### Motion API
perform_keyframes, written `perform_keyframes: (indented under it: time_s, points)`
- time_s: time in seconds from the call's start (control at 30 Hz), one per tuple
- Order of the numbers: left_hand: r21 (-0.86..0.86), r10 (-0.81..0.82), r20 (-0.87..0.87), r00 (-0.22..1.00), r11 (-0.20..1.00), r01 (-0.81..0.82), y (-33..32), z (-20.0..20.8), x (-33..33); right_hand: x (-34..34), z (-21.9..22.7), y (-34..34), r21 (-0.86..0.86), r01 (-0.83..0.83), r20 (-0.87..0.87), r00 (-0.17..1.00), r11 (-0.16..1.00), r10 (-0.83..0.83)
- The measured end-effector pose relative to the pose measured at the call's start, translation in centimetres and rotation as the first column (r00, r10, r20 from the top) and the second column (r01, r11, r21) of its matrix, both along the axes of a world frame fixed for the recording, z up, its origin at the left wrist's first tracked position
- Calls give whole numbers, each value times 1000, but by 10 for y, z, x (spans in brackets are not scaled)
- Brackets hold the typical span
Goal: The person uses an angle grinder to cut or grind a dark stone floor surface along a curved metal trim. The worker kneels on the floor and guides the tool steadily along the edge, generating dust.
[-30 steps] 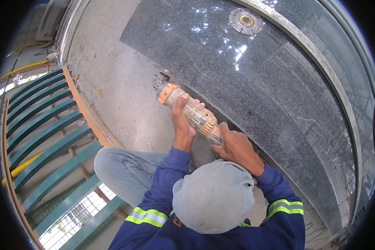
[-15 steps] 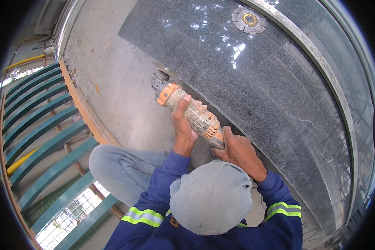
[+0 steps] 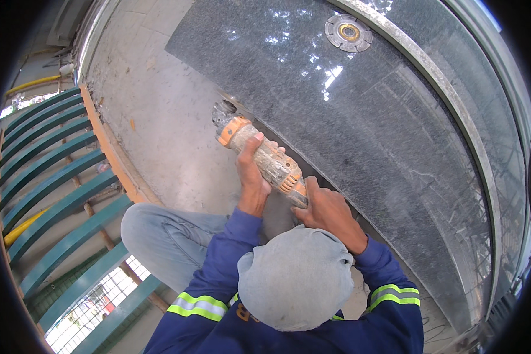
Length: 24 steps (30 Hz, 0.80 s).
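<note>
A dusty orange and grey angle grinder [image 3: 270, 161] is held in both of my hands, lying slantwise with its head toward the far left. My left hand [image 3: 253, 182] is closed around the middle of its body, thumb on top. Around the rear end wraps my right hand [image 3: 331, 211]. The grinder's head is at the long near edge of a dark speckled stone slab [image 3: 360, 138]. Its disc is mostly hidden there, and pale dust hangs about it.
A segmented cutting disc [image 3: 348, 32] with a gold centre lies flat on the slab's far part. Beyond runs a curved metal rail [image 3: 433, 74]. On the left is a rack of green slats [image 3: 59, 174] with an orange-brown edge. Dusty floor [image 3: 141, 112] lies between.
The whole view has shifted slightly left. Both hands keep their hold on the grinder, whose head stays by the slab's edge.
</note>
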<state>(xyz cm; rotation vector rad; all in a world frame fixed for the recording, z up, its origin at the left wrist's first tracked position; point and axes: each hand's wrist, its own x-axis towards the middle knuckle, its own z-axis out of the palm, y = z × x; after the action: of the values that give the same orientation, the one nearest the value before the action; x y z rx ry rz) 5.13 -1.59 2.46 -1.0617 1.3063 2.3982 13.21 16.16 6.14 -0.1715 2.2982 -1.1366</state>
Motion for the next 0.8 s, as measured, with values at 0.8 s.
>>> perform_keyframes:
  time_s: [0.8]
  points:
    - [-44, 4, -9, 1000, 999, -4, 9, 12, 6, -2, 11, 10, -18, -4, 69, 998, 1000, 6]
